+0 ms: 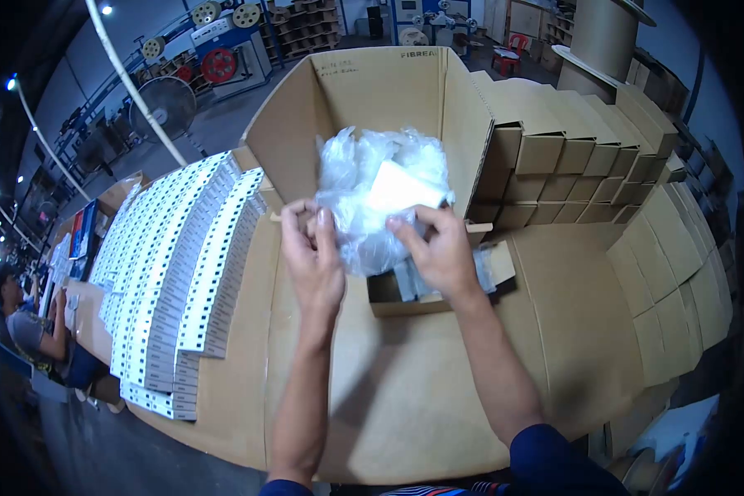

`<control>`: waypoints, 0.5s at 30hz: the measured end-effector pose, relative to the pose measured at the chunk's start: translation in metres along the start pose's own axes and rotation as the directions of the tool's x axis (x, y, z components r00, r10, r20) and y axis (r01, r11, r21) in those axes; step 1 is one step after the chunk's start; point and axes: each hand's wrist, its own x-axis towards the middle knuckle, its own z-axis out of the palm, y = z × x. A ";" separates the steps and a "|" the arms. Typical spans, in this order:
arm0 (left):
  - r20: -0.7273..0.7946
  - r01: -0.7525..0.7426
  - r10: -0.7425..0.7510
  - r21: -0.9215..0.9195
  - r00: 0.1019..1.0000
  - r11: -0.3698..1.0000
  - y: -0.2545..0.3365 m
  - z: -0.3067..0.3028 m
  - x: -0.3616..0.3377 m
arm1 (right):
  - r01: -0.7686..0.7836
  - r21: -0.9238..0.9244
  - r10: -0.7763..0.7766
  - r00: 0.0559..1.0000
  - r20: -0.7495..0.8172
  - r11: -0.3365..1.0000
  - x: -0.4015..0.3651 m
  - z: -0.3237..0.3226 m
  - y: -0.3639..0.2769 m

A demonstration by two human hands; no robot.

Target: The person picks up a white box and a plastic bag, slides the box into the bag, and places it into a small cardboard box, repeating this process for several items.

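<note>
Between both hands is a clear plastic bag (364, 252), its edge pinched by the fingers of my left hand (312, 252) on one side and my right hand (440, 252) on the other. Below my right hand sits a small open carton (405, 309) with grey plastic-wrapped pieces (417, 285) in it. Behind the hands rises a large open cardboard box (380, 83), holding crumpled clear bags (347, 161) and a bright white flat piece (398, 192). In this view the held bag overlaps the box's contents.
Stacked white slotted panels (169, 273) fill the table's left side. Brown cartons (566, 157) are piled at the back right, with more cartons (670, 256) along the right edge. A person (37, 322) sits at far left. Machines (223, 50) stand in the background.
</note>
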 end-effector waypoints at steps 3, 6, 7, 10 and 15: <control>-0.101 0.064 -0.069 -0.056 0.992 0.996 0.007 -0.008 -0.040 | -0.013 0.019 0.015 0.992 -0.122 1.000 -0.072 0.015 -0.008; 0.123 0.093 -0.107 0.118 0.987 0.989 0.003 -0.058 -0.065 | -0.162 0.386 0.200 0.978 -0.060 0.908 -0.140 0.013 0.012; 0.179 0.144 -0.186 0.225 0.966 0.964 0.008 -0.073 -0.076 | -0.249 0.426 0.292 0.956 -0.038 0.870 -0.157 0.010 0.003; 0.076 0.276 -0.266 -0.348 0.961 0.896 -0.010 -0.085 -0.123 | -0.317 0.456 0.401 0.911 -0.098 0.832 -0.201 0.013 -0.004; 0.104 0.429 -0.419 -0.337 0.902 0.838 -0.013 -0.063 -0.208 | -0.293 0.407 0.413 0.877 -0.247 0.865 -0.241 0.040 -0.013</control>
